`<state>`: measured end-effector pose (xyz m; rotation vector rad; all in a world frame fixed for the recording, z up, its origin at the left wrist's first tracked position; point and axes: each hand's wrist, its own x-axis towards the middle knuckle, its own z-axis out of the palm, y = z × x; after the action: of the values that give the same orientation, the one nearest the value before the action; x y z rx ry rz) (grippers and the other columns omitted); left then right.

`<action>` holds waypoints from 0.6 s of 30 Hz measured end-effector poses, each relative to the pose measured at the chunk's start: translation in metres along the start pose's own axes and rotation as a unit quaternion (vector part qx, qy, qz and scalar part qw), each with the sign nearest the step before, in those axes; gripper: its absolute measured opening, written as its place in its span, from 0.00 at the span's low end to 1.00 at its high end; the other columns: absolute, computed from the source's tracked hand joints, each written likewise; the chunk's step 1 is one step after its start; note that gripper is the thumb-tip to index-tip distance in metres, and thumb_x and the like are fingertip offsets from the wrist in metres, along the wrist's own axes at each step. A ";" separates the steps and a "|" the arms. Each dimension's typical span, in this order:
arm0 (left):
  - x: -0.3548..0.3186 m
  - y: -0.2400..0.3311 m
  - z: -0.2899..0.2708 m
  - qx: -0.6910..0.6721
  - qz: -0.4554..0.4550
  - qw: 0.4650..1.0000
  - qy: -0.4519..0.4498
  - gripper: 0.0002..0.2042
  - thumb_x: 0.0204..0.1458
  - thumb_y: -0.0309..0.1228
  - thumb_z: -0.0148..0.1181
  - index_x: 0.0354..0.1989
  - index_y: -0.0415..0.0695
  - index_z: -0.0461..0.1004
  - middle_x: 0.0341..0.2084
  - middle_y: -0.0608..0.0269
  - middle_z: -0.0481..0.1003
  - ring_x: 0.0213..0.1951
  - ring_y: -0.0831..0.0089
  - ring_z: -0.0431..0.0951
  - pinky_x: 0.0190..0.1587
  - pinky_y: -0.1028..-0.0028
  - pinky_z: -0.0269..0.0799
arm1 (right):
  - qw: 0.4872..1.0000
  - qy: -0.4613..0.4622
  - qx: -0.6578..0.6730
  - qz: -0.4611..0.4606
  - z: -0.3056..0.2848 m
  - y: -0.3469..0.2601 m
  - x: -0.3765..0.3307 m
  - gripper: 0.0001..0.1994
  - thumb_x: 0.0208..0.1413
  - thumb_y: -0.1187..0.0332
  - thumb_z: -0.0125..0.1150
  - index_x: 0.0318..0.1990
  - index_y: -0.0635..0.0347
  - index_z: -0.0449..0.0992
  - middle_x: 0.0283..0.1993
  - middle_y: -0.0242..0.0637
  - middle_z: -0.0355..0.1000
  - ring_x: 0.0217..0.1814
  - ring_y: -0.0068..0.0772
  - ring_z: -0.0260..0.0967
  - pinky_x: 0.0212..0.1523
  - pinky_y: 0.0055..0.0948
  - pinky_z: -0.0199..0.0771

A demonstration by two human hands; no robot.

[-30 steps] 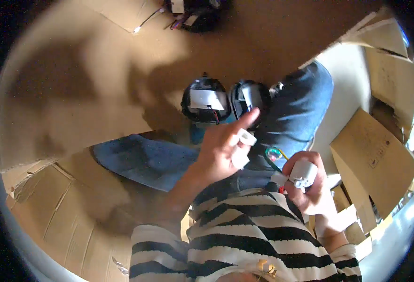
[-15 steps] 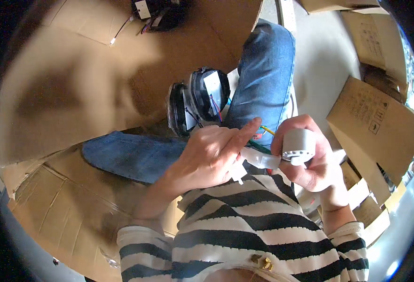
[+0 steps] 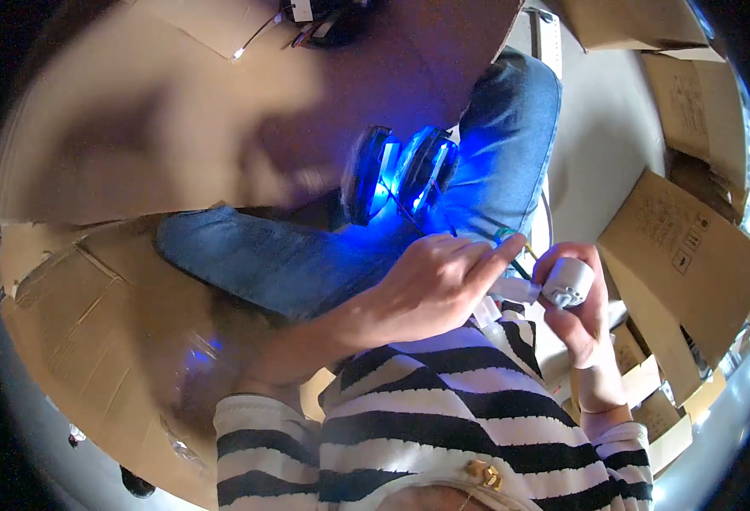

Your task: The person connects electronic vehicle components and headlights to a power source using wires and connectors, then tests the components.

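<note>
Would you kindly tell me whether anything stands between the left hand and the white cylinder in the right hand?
Yes: a pale piece lies in the gap between the left hand and the white cylinder held in the right hand, and a green wire slants just above it in the picture.

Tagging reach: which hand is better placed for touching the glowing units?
Probably the left hand: despite holding a white piece, it is nearer the glowing units; the right hand grips a grey cylinder.
</note>
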<state>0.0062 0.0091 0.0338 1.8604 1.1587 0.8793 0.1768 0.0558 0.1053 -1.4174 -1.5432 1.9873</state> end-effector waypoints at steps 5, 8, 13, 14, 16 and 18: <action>-0.007 -0.005 0.005 0.036 0.012 0.999 0.038 0.21 0.37 0.24 0.51 0.44 0.33 0.62 0.17 0.61 0.66 0.19 0.71 0.68 0.22 0.74 0.65 | 0.996 0.055 -0.065 0.006 0.007 0.009 0.000 0.20 0.37 0.73 0.42 0.43 0.67 0.55 0.31 0.35 0.59 0.31 0.24 0.55 0.33 0.21 0.56; -0.010 -0.005 0.005 0.033 0.003 0.999 0.037 0.21 0.37 0.24 0.51 0.44 0.33 0.62 0.16 0.61 0.66 0.18 0.71 0.68 0.22 0.74 0.65 | 0.992 0.074 -0.097 -0.032 0.011 0.012 0.003 0.18 0.39 0.71 0.43 0.42 0.67 0.57 0.29 0.36 0.60 0.29 0.24 0.56 0.30 0.22 0.58; -0.015 -0.006 0.003 -0.002 -0.036 0.999 0.023 0.33 0.28 0.25 0.58 0.50 0.37 0.56 0.24 0.56 0.69 0.23 0.62 0.70 0.26 0.68 0.67 | 0.986 0.104 -0.106 -0.074 0.017 0.015 0.012 0.17 0.46 0.63 0.41 0.40 0.68 0.59 0.28 0.37 0.62 0.27 0.23 0.57 0.28 0.22 0.58; -0.016 -0.007 0.001 0.001 -0.040 0.999 0.031 0.33 0.28 0.24 0.58 0.50 0.37 0.56 0.24 0.56 0.69 0.23 0.62 0.70 0.26 0.68 0.67 | 0.986 0.111 -0.101 -0.079 0.018 0.015 0.013 0.18 0.47 0.61 0.40 0.40 0.68 0.59 0.28 0.37 0.62 0.27 0.23 0.57 0.27 0.21 0.58; -0.015 -0.014 -0.004 0.017 -0.039 0.997 0.063 0.27 0.34 0.27 0.56 0.48 0.37 0.60 0.24 0.59 0.69 0.21 0.66 0.70 0.24 0.72 0.66 | 0.986 0.111 -0.082 -0.096 0.018 0.014 0.019 0.21 0.49 0.55 0.39 0.39 0.68 0.59 0.28 0.37 0.62 0.27 0.21 0.58 0.24 0.18 0.57; -0.014 -0.026 -0.015 -0.150 -0.086 0.971 0.163 0.20 0.40 0.31 0.51 0.44 0.36 0.64 0.26 0.59 0.69 0.24 0.69 0.70 0.27 0.74 0.65 | 0.980 0.193 0.013 -0.056 0.015 0.011 0.025 0.26 0.44 0.46 0.44 0.39 0.63 0.60 0.28 0.36 0.61 0.27 0.22 0.59 0.22 0.17 0.58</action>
<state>-0.0223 0.0080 0.0160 1.3829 1.2808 1.2171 0.1566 0.0597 0.0821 -1.5556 -1.3816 1.5484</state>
